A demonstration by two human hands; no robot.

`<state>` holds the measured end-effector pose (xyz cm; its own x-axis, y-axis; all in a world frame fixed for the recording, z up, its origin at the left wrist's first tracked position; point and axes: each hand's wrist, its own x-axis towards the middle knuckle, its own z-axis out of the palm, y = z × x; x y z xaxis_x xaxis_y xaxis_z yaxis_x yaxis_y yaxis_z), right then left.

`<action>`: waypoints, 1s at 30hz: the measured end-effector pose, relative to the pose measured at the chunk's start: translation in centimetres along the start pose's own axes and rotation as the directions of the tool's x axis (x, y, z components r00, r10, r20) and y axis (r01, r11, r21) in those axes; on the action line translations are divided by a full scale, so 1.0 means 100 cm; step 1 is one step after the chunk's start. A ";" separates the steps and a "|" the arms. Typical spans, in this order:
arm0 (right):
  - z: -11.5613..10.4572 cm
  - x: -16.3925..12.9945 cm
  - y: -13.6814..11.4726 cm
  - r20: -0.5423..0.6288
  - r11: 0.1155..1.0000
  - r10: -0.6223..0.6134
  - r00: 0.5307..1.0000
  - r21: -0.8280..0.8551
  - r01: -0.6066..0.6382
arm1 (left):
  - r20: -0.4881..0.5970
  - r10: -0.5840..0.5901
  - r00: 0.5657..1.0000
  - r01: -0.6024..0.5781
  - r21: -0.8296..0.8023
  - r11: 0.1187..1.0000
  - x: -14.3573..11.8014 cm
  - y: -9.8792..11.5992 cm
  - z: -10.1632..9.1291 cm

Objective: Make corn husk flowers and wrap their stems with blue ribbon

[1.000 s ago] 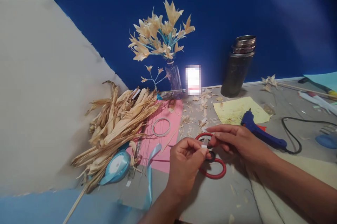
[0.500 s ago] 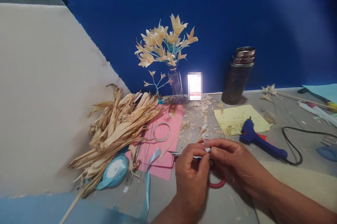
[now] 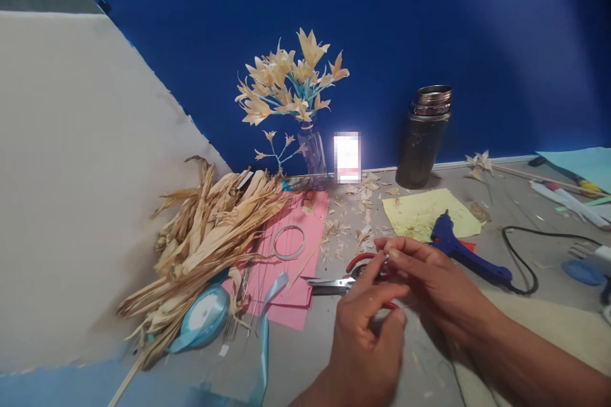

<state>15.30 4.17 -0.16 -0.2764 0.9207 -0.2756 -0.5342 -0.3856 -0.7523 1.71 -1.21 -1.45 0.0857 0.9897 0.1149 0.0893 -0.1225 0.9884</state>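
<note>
My right hand [image 3: 422, 267] pinches a small white piece [image 3: 386, 255] between thumb and fingertips; most of it is hidden, and I cannot make out its kind. Against that piece rests the index fingertip of my left hand [image 3: 367, 324], whose thumb stands apart from the other fingers. Beneath both hands lie red-handled scissors [image 3: 329, 283], blades pointing left and handles partly covered. Left of them are pink paper sheets [image 3: 298, 295], a ring-shaped roll of tape [image 3: 289, 257] and a spool of light blue ribbon [image 3: 205, 318] with a loose tail.
Dried corn husks [image 3: 210, 235] are heaped at the left. Behind stand a glass bottle [image 3: 312, 155] of husk flowers [image 3: 296, 76] and a dark flask [image 3: 422, 146]. A blue glue gun [image 3: 468, 257] with a black cord touches yellow paper [image 3: 410, 213]. Husk scraps [image 3: 338, 227] litter the table.
My left fingers have loosened from the white piece and spread, and the hand has shifted slightly right and down. More of the scissors shows. The whole view has shifted slightly.
</note>
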 end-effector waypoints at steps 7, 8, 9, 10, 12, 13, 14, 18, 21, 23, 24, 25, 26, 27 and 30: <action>-0.007 0.001 -0.026 -0.105 0.992 -0.127 0.986 -0.016 0.126 | -0.017 -0.281 0.960 0.280 -0.057 0.958 0.012 0.011 -0.019; -0.009 0.002 -0.028 -0.102 0.990 -0.138 0.985 -0.026 0.136 | -0.010 -0.282 0.959 0.282 0.062 0.957 0.020 0.014 -0.026; -0.011 0.004 -0.030 -0.092 0.991 -0.135 0.987 -0.034 0.132 | -0.013 -0.242 0.970 0.239 0.204 0.949 0.030 0.016 -0.033; -0.013 0.006 -0.030 -0.083 0.992 -0.125 0.989 -0.041 0.122 | -0.015 -0.192 0.981 0.185 0.351 0.918 0.040 0.018 -0.038; -0.017 0.011 -0.029 -0.073 0.994 -0.093 0.993 -0.069 0.088 | 0.004 -0.125 0.992 0.101 0.572 0.814 0.062 0.018 -0.044; -0.020 0.014 -0.028 -0.068 0.993 -0.081 0.994 -0.087 0.075 | 0.005 -0.110 0.994 0.081 0.649 0.757 0.072 0.016 -0.044; -0.022 0.016 -0.027 -0.066 0.992 -0.075 0.995 -0.104 0.068 | 0.003 -0.108 0.994 0.074 0.711 0.699 0.081 0.013 -0.043; -0.030 0.024 -0.024 -0.045 0.982 -0.089 0.995 -0.169 0.080 | 0.004 -0.162 0.987 0.091 0.815 0.572 0.103 -0.002 -0.035; -0.031 0.027 -0.024 -0.038 0.973 -0.109 0.993 -0.210 0.098 | -0.024 -0.151 0.988 0.105 0.823 0.558 0.107 -0.014 -0.030; -0.030 0.027 -0.025 -0.042 0.970 -0.113 0.993 -0.223 0.101 | -0.026 -0.127 0.992 0.092 0.827 0.554 0.108 -0.020 -0.029; -0.030 0.027 -0.025 -0.043 0.970 -0.110 0.993 -0.223 0.098 | -0.022 -0.118 0.993 0.085 0.830 0.552 0.108 -0.022 -0.029; -0.029 0.027 -0.025 -0.040 0.971 -0.104 0.994 -0.221 0.093 | -0.020 -0.113 0.993 0.079 0.831 0.551 0.108 -0.025 -0.030; -0.030 0.028 -0.025 -0.037 0.972 -0.099 0.994 -0.216 0.089 | -0.018 -0.105 0.994 0.074 0.827 0.557 0.108 -0.027 -0.031; -0.030 0.028 -0.024 -0.033 0.974 -0.097 0.995 -0.208 0.088 | -0.016 -0.088 0.996 0.064 0.816 0.574 0.109 -0.028 -0.032; -0.032 0.030 -0.023 -0.024 0.980 -0.099 0.995 -0.174 0.093 | -0.027 0.022 0.999 0.003 0.692 0.722 0.109 -0.030 -0.035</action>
<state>18.28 8.02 -1.20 -0.2029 0.9555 -0.2140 -0.4103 -0.2814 -0.8675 -1.11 10.18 -2.83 0.0604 0.9884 0.1391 0.7515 -0.1368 0.6455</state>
